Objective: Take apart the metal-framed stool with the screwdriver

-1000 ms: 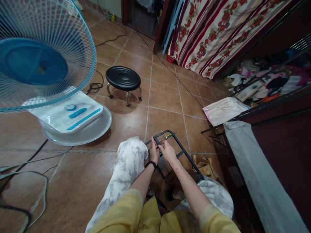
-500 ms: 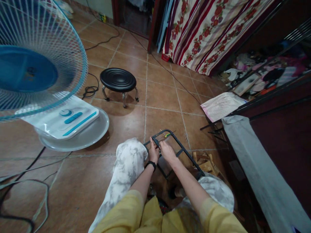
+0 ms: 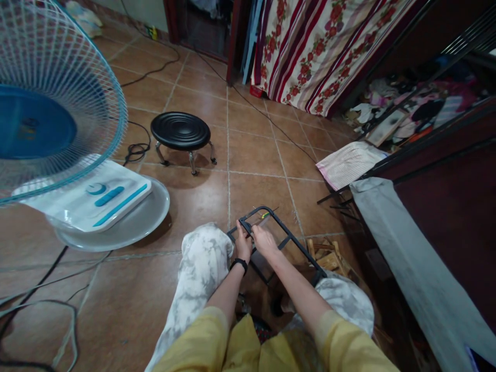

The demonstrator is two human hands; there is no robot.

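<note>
Seated figure working on a black metal frame (image 3: 284,240) over a tiled floor (image 3: 256,150). The frame is lying tilted between the person's knees, its far rounded end reaching over the floor and its near end disappearing by the right knee. The left hand (image 3: 243,246), wearing a black wristband (image 3: 240,264), is closing its fingers around the frame's left bar near a crossbar. The right hand (image 3: 264,241) is resting just beside it on the same part of the frame, fingers curled; whether it is pinching something small cannot be told. A thin green and yellow item (image 3: 265,215) is lying at the frame's far end, too small to identify.

To the far left, a blue and white fan (image 3: 58,103) is standing on its round base (image 3: 116,227), with cables (image 3: 46,289) trailing across the floor near it. A low black round stool (image 3: 180,132) is standing beyond the fan's base. At the far side, a red floral cloth (image 3: 321,46) is hanging down to the floor. To the right, a striped cloth (image 3: 349,163) is lying on the floor, and a grey sheet (image 3: 411,279) is draping along dark furniture. Small wooden pieces (image 3: 329,258) are lying just right of the frame.
</note>
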